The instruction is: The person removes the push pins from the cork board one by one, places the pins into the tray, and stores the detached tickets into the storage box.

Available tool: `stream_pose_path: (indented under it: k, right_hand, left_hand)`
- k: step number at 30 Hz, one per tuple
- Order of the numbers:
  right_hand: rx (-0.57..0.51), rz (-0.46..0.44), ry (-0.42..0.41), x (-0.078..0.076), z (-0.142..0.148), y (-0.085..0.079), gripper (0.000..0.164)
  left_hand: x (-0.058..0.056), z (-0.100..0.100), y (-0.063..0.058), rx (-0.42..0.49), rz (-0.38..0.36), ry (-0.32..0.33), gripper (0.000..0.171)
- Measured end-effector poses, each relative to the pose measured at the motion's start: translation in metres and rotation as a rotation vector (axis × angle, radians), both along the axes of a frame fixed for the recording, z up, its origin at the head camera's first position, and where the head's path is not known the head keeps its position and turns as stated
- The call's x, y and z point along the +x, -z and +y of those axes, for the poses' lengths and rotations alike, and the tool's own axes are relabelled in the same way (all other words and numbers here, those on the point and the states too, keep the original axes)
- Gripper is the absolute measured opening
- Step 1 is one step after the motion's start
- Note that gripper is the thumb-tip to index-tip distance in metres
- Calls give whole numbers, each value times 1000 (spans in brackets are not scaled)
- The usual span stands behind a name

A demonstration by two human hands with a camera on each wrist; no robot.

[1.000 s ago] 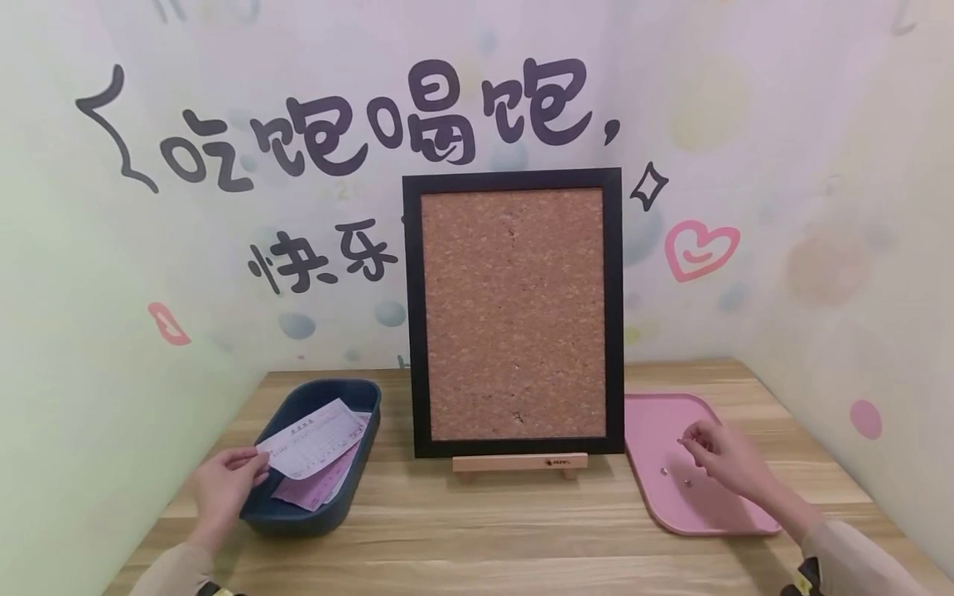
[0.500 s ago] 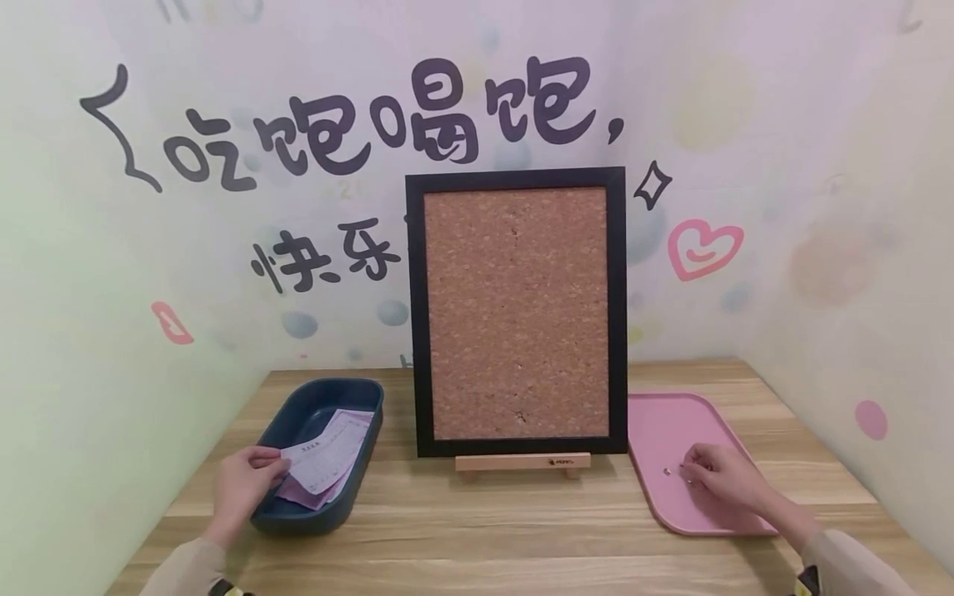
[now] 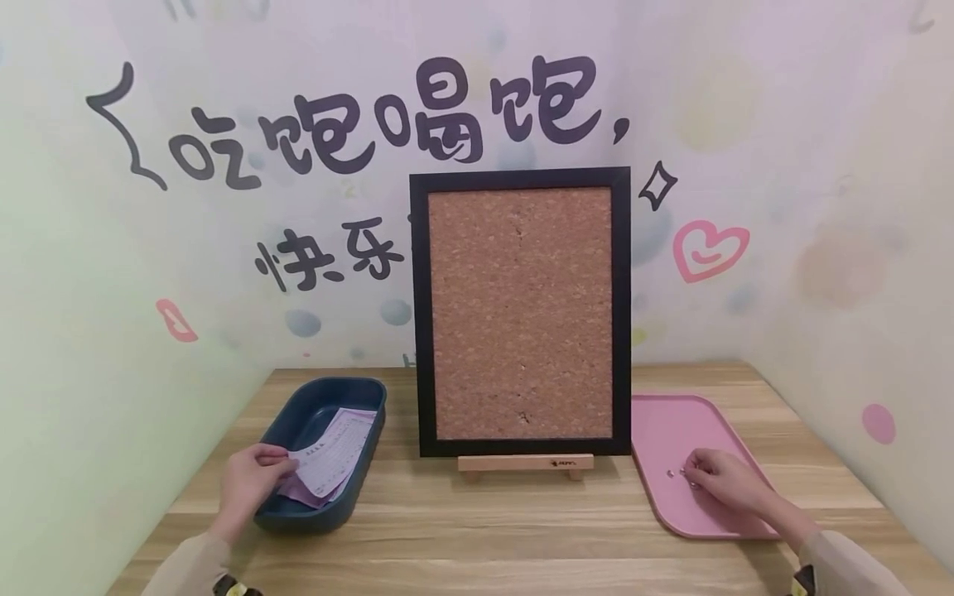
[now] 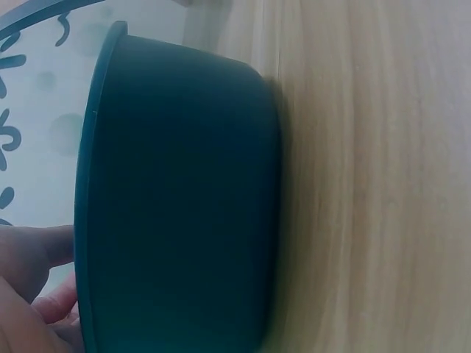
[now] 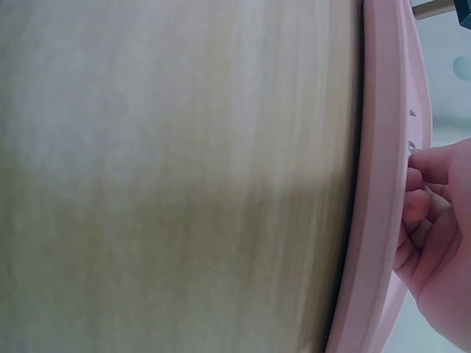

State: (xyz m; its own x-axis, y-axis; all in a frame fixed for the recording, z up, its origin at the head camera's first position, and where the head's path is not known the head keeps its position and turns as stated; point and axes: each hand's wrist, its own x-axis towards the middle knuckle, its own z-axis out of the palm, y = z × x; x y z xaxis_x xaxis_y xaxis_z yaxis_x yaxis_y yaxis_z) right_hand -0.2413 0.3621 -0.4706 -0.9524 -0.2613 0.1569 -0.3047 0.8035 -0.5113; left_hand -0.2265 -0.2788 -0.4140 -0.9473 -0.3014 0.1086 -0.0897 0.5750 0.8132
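In the head view my left hand [image 3: 253,484] pinches the edge of a white printed paper slip [image 3: 328,462] inside a dark blue bin [image 3: 358,385]. Pinkish slips [image 3: 298,494] lie beneath it. The left wrist view shows the bin's outer wall [image 4: 176,191], with my fingers [image 4: 55,246] behind its rim. On the right, my right hand [image 3: 723,480] is low over a pink tray [image 3: 659,418]. Its thumb and forefinger pinch a tiny shiny thumbtack [image 3: 683,470]. Another tack [image 3: 670,473] lies on the tray to the left, and one [image 3: 695,486] shows right under the fingers.
A black-framed corkboard [image 3: 522,314] stands upright on a small wooden stand [image 3: 525,463] between the bin and the tray. All of these stand on a wood-grain table [image 3: 477,530]. A wall with printed lettering [image 3: 320,132] rises behind.
My right hand has lowered to the tray, close to the tacks. My left hand has moved slightly right and down, and the white slip has sunk further into the bin and bent.
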Motion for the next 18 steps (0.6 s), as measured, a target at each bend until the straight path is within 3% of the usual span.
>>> stream_pose_path:
  k: [9, 18]
  right_hand:
    - [-19, -6, 3, 1, 2, 0, 5]
    - [-73, 12, -35, 1, 5, -9, 5]
  left_hand:
    - [2, 0, -2, -83, 18, 12, 30]
    - [1, -2, -5, -74, 28, 31, 28]
